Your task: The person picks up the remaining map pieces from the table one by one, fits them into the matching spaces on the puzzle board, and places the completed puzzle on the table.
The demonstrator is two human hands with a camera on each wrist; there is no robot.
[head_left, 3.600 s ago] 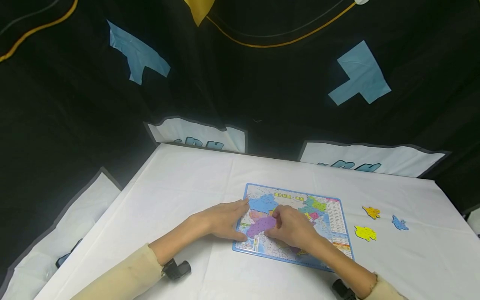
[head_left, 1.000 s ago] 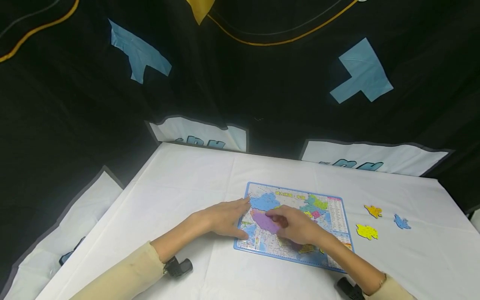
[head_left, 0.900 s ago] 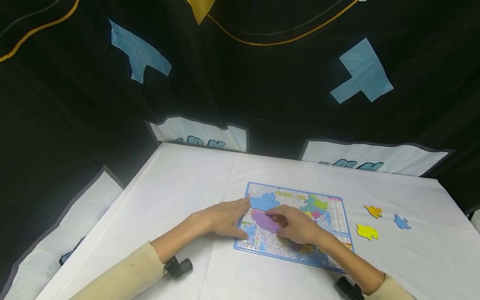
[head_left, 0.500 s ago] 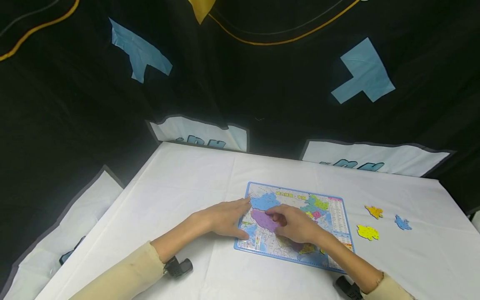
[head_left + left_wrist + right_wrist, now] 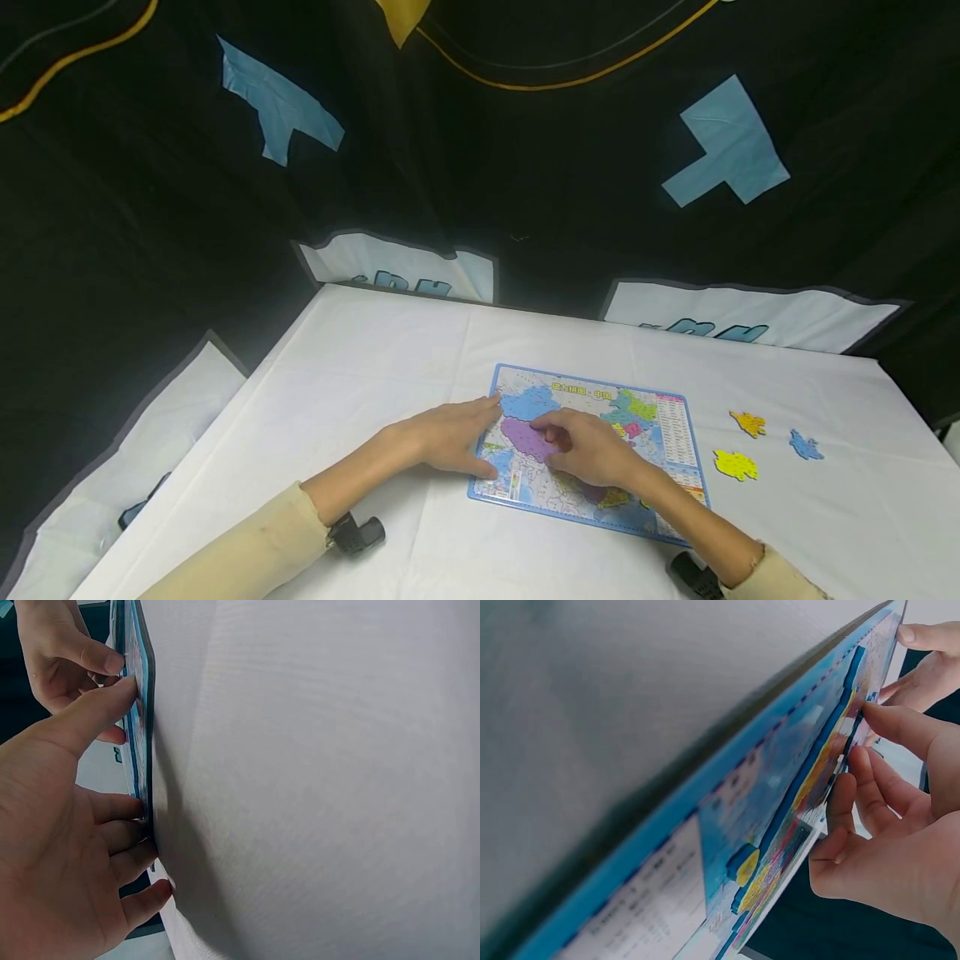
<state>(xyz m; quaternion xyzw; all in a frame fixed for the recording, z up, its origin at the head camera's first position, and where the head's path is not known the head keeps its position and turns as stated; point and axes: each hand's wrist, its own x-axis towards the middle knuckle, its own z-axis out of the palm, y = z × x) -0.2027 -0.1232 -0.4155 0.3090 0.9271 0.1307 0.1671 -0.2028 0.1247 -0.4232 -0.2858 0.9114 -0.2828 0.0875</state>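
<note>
A magnetic map puzzle board with a blue rim lies on the white table. My left hand rests on its left edge, thumb and fingers spread; the left wrist view shows the thumb over the rim. A purple map-shaped puzzle piece lies on the left half of the board. My right hand has index finger and thumb at this piece's right end, pinching it; the hand hides that end. In the right wrist view, the right hand has its other fingers curled above the board.
Right of the board lie three loose puzzle pieces: an orange one, a yellow one and a blue one. A blue piece and a green piece sit on the board. A black curtain hangs behind the table.
Since the oldest frame, the purple piece has turned and come down onto the board, the right hand following it. Over the last second it shifts only slightly. The left hand stays put.
</note>
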